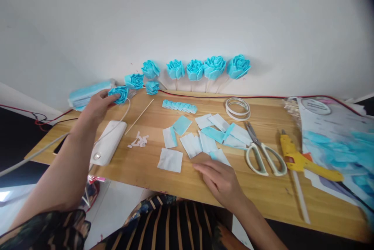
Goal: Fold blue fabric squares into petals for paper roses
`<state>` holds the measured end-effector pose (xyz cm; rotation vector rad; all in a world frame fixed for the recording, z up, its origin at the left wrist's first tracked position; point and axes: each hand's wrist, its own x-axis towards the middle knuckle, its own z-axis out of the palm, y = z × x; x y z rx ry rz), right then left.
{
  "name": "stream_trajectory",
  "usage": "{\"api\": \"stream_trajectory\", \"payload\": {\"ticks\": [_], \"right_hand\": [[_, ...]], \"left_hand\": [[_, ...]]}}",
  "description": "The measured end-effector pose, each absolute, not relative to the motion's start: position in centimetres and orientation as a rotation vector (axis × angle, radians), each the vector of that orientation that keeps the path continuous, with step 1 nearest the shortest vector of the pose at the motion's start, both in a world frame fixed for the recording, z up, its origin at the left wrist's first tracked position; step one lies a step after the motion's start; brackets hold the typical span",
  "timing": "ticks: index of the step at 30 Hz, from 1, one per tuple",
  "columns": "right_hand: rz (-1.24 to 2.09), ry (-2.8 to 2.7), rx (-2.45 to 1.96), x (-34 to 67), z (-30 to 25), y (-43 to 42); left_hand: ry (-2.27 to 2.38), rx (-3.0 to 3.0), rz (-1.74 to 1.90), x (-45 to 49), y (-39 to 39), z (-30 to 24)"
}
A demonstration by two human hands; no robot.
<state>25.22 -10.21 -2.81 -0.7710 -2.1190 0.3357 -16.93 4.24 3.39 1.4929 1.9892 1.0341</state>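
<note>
At the left back of the table, my left hand (101, 103) has its fingers closed on a blue fabric flower (119, 94). Several similar blue flowers lie or lean just beyond it, among them a small flower (152, 87) on the tabletop. My right hand (220, 179) rests near the front edge, fingers loosely stretched to the left and nothing visible in them. Its fingertips are beside a group of white and blue fabric pieces (207, 140). A single white square (170, 160) lies to the left of those fingers.
Stemmed flowers (214, 66) lean on the wall. Scissors (263, 152), tape rolls (238, 109) and a yellow glue gun (300, 158) lie right. A folded blue strip (179, 106), a thin stick (139, 116), white scraps (138, 140), a white power strip (109, 142) and a mask pack (87, 93) are about.
</note>
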Motion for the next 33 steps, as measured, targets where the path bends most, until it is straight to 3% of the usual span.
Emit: {"api": "stream_trajectory", "payload": {"ticks": [3,9,14,23,29,33], "right_hand": [[0.342,-2.122,-0.779,25.2,-2.9,-10.3],[0.273,-2.206,-0.723,24.9,-0.1,-10.1],[0.225,-2.431,-0.585,22.7,4.4,-4.8],[-0.038,-2.734,-0.581,7.2,2.9,10.3],[-0.151,-2.790,-0.491,2.5,1.0,14.3],[-0.144,-2.834,-0.517,2.5,0.2,15.6]], "left_hand": [[1.885,1.476,1.139,-16.6,4.0,3.8],[2.163,1.804,0.611,-15.0,3.9,4.2],[2.138,1.909,0.483,-14.4,3.7,4.2],[2.033,1.983,0.496,-14.3,3.7,3.2],[1.957,2.017,0.514,-14.3,4.2,2.9],[1.937,1.733,0.763,-15.3,3.6,3.5]]}}
